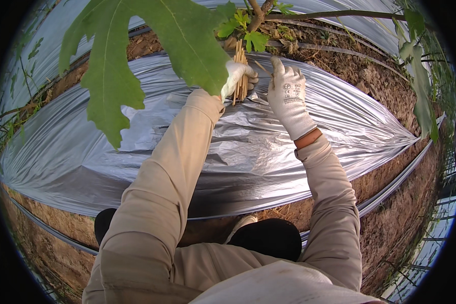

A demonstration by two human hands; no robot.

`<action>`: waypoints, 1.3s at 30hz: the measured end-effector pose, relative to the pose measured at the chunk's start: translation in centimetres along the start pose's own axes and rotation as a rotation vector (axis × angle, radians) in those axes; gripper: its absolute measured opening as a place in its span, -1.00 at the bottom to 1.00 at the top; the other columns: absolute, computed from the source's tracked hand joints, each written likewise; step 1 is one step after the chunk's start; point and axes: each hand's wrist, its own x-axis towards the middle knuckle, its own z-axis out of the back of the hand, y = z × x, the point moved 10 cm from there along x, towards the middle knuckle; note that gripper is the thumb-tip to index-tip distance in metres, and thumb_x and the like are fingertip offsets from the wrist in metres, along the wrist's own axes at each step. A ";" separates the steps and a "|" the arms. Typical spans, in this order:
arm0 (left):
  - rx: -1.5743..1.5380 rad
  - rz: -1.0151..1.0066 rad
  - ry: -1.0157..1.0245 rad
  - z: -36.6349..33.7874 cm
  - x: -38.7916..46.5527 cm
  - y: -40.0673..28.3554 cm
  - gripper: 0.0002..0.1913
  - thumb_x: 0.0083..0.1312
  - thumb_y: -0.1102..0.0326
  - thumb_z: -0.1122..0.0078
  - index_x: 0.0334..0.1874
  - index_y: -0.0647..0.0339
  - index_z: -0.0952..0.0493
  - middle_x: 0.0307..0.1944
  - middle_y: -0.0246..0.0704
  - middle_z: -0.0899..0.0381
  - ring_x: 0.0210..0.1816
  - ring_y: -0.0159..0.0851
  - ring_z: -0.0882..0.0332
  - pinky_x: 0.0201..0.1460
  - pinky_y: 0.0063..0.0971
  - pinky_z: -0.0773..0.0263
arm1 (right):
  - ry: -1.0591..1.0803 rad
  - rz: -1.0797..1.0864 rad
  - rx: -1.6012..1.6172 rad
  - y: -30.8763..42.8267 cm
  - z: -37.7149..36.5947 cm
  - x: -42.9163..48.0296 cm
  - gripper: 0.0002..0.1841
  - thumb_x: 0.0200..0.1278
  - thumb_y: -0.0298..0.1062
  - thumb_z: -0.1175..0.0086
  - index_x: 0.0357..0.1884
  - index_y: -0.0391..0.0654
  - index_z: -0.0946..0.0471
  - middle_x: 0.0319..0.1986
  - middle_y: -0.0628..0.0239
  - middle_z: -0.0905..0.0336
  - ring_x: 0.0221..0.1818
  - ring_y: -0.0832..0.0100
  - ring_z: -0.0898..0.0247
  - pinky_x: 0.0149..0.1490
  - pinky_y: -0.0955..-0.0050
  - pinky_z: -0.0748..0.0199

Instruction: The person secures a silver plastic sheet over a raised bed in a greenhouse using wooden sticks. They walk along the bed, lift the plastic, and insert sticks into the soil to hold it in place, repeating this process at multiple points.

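My left hand (238, 79), in a white work glove, is closed around a bundle of thin wooden sticks (240, 72) near the top middle. Part of that hand is behind a large green lobed leaf (197, 49). To its right, my right hand (287, 91), in a white glove that bears printing, holds a single thin stick (262, 67) that points up and left toward the bundle. Both hands are over the far edge of a wrinkled silver plastic mulch film (228, 152).
Behind the film lies brown soil (368, 81) with a thin irrigation hose (326, 48). A woody plant stem (259, 17) with leaves rises at the top, a branch reaching right. More leaves (421, 83) hang at the right. My knees are at the film's near edge.
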 end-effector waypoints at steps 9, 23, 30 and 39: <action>-0.001 0.040 -0.054 -0.1 -0.6 -0.4 -0.86 0.20 0.60 -0.15 -0.19 0.44 -0.51 -0.29 -0.15 -0.61 -0.30 -0.17 -0.67 -0.36 -0.40 -0.65 | 0.245 0.055 0.055 -0.8 -1.9 4.5 -0.70 0.22 -0.52 -0.01 -0.01 -0.10 -0.60 0.03 0.07 -0.50 0.01 0.04 -0.55 0.08 0.16 -0.53; -0.020 0.042 -0.063 0.7 0.0 0.4 -0.83 0.22 0.61 -0.13 -0.14 0.44 -0.49 -0.26 -0.11 -0.62 -0.26 -0.13 -0.68 -0.34 -0.38 -0.67 | 0.287 0.153 -0.017 0.6 -5.5 9.5 -0.75 0.24 -0.41 0.04 -0.12 -0.05 -0.64 -0.17 0.10 -0.64 -0.05 0.07 -0.57 0.08 0.16 -0.51; -0.095 -0.003 -0.034 0.6 0.2 0.6 -0.78 0.23 0.60 -0.14 -0.08 0.45 -0.46 -0.25 -0.11 -0.63 -0.23 -0.13 -0.69 -0.39 -0.43 -0.68 | 0.328 0.182 -0.108 1.8 -5.3 9.7 -0.72 0.15 -0.49 -0.02 -0.11 -0.02 -0.63 -0.12 0.11 -0.62 0.01 0.07 -0.55 0.09 0.19 -0.50; -0.068 -0.025 -0.007 0.4 0.0 0.3 -0.77 0.24 0.60 -0.13 -0.05 0.46 -0.45 -0.24 -0.11 -0.62 -0.23 -0.14 -0.69 -0.39 -0.44 -0.68 | 0.257 0.189 -0.101 2.2 -5.3 10.7 -0.74 0.23 -0.44 -0.01 -0.05 -0.10 -0.56 -0.14 0.07 -0.64 -0.05 0.04 -0.58 0.03 0.14 -0.54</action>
